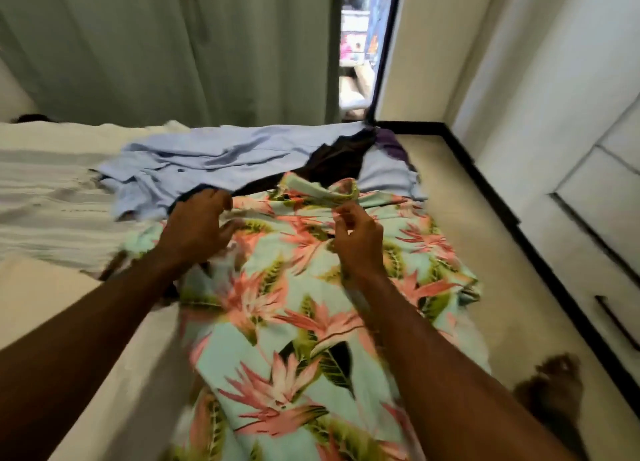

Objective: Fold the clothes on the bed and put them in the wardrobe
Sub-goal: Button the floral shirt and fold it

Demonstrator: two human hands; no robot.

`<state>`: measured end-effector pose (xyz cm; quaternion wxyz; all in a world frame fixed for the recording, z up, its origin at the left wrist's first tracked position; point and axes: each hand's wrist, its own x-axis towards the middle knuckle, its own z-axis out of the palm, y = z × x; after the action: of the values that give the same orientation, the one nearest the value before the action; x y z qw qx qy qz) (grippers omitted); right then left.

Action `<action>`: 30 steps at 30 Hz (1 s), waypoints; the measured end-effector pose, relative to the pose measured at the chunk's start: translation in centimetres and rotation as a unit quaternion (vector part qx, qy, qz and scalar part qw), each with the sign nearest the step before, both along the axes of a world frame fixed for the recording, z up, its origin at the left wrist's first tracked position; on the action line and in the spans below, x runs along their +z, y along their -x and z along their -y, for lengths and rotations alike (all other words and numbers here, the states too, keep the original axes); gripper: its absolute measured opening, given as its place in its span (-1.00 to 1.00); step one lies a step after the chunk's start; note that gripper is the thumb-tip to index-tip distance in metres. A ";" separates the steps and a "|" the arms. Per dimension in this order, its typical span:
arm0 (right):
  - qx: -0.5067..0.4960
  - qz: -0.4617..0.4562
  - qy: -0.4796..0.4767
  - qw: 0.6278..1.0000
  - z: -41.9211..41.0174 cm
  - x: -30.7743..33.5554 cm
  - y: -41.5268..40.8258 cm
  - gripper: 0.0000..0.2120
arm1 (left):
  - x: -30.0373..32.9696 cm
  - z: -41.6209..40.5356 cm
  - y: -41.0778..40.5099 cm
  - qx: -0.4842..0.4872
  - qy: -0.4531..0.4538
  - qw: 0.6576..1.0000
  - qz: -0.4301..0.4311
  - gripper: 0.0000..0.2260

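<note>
White bedding covers the bed (pixel 52 190) at the left, where a pale blue shirt (pixel 194 163) is spread beside dark garments (pixel 339 163). On the floral shirt (pixel 277 305), laid out nearer, the left hand (pixel 197 225) is rested with fingers loosely spread, nothing held. Its collar fabric is pinched in the right hand (pixel 356 239). White wardrobe doors (pixel 588 183) are seen at the right.

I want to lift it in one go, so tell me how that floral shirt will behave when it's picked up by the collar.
The floral shirt will probably go limp and drape: it already lies in soft wrinkles. It looks thin, so likely light. The part hanging over the bed edge may drag it sideways; the right hand pinches near the collar, the left hand rests nearby.
</note>
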<state>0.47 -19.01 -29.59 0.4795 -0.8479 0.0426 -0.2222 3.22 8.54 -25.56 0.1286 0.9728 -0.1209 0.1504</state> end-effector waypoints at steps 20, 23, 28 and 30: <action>-0.283 -0.147 -0.164 0.934 24.5 -3.7 5.5 -0.88 | -6.9 22.5 2.9 -0.153 -0.126 0.921 -0.336 0.32; -0.206 -0.337 -0.213 0.894 23.5 -2.9 7.0 -0.67 | -6.3 23.3 2.8 -0.145 -0.136 0.917 -0.346 0.37; -0.092 -0.384 -0.296 0.870 22.3 -2.1 8.1 -0.74 | -3.4 26.2 2.5 -0.151 -0.196 0.902 -0.355 0.36; -0.079 -0.317 -0.418 0.848 22.9 -1.8 7.6 -0.88 | -2.6 28.2 1.6 -0.198 -0.122 0.908 -0.347 0.22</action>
<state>-7.15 -41.92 -31.34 0.7299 -0.5854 0.3479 0.0599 1.59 -19.66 -28.15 0.0702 0.9276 -0.2763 -0.2413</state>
